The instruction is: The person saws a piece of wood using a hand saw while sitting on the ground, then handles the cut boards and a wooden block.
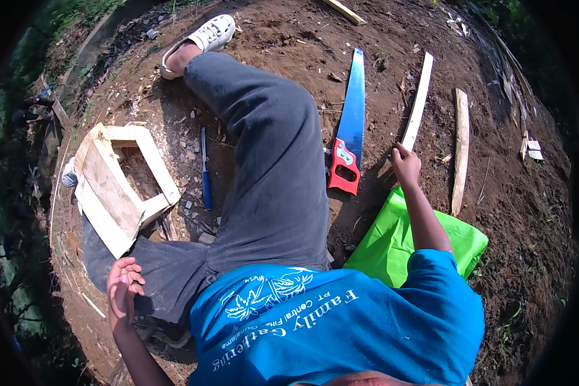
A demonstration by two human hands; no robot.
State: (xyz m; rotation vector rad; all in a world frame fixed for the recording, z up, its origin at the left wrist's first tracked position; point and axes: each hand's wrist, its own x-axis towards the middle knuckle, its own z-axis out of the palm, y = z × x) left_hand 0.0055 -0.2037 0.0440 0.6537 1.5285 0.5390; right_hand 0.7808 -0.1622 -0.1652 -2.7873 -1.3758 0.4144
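My right hand [407, 166] pinches the near end of a narrow, pale wooden strip [419, 96], which stretches away over the soil. My left hand [123, 287] is raised by my bent left leg, its fingers loosely curled and apart, holding nothing. Just beyond it, a wooden box-like frame [153, 164] of nailed boards leans on that leg, with an opening in its upper side. Between my right hand and my right leg lies a handsaw [352, 122] with a blue blade and a red handle. A blue-handled chisel-like tool [206, 183] rests between the frame and my right leg.
A bright green bag or sheet [386, 241] lies under my right forearm. Farther right is another wooden strip [460, 151]. One more wood piece [345, 11] lies at the far edge. Wood chips [190, 145] litter the brown soil around the frame.
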